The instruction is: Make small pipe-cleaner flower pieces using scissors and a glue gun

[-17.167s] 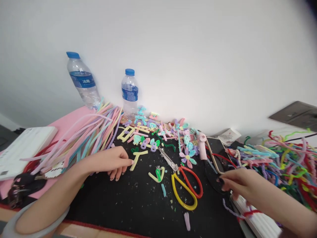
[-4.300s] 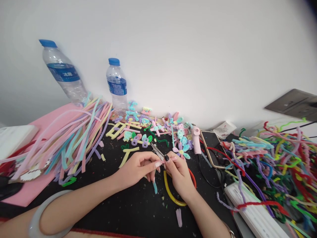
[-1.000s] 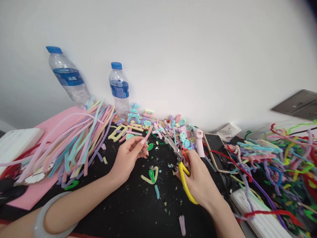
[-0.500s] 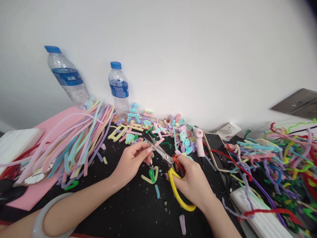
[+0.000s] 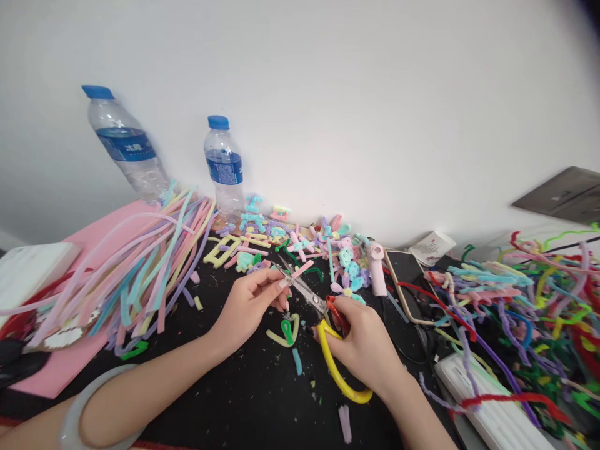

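Note:
My right hand (image 5: pixel 363 337) is wrapped round the yellow and red handles of a pair of scissors (image 5: pixel 309 296), whose blades point up and left. Between thumb and fingers my left hand (image 5: pixel 257 297) pinches a short pink pipe cleaner piece (image 5: pixel 302 269), which sticks out to the upper right. The scissor blades lie across this piece, close to my left fingertips. Just below on the black mat rests a small green and pale yellow pipe cleaner shape (image 5: pixel 287 332), with a blue snippet (image 5: pixel 297 362) beneath it.
Two water bottles (image 5: pixel 225 169) stand by the wall. A bundle of pastel pipe cleaners (image 5: pixel 154 262) lies left, finished fuzzy shapes (image 5: pixel 347 256) along the back. A phone (image 5: pixel 407 281), a pink cylinder (image 5: pixel 377 270), a white power strip (image 5: pixel 487 400) and a colourful pipe cleaner heap (image 5: pixel 539 312) are right.
The scissors' handles have spread slightly and the blades have opened a little around the pink piece. My left hand stays almost still.

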Motion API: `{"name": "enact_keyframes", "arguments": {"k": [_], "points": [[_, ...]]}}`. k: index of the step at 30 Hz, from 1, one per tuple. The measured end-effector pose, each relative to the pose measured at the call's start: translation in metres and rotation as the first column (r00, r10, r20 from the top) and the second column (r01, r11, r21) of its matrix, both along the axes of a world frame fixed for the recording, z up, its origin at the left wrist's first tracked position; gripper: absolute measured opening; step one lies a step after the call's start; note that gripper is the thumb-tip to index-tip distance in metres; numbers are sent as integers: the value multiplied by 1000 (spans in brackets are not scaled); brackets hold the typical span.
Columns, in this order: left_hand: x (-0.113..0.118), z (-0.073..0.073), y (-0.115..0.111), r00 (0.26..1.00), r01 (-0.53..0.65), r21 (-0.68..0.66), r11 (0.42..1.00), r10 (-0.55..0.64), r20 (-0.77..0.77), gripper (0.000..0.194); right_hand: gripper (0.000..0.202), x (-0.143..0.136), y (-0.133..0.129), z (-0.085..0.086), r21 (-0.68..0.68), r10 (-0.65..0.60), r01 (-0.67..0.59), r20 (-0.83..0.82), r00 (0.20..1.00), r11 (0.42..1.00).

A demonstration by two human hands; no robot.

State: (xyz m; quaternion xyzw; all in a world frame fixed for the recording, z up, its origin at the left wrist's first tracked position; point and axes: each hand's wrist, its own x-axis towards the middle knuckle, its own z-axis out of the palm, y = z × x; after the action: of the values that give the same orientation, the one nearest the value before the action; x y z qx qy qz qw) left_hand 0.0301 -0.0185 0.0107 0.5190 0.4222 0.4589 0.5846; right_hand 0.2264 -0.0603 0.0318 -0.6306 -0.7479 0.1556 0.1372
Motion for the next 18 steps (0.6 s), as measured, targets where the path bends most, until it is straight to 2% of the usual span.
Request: {"name": "enact_keyframes", "arguments": {"k": [5, 10, 14, 18], "points": [[1, -2, 2, 999, -43, -40, 998, 44, 11, 18, 36, 2, 2, -5, 18, -29, 30, -43, 999, 999], [-2, -1, 6, 995, -94, 1, 996, 94, -23, 19, 41, 10, 5, -3, 32, -122, 124, -74, 990, 992], [-12, 7, 14, 985, -103, 66, 992, 112, -134, 19, 34, 11, 5, -1, 19, -153, 153, -13, 988, 988], [-28, 19, 23, 956, -143, 140, 980, 173, -237, 23, 28, 5, 4, -9, -12, -138, 138, 10, 990, 990]]}}
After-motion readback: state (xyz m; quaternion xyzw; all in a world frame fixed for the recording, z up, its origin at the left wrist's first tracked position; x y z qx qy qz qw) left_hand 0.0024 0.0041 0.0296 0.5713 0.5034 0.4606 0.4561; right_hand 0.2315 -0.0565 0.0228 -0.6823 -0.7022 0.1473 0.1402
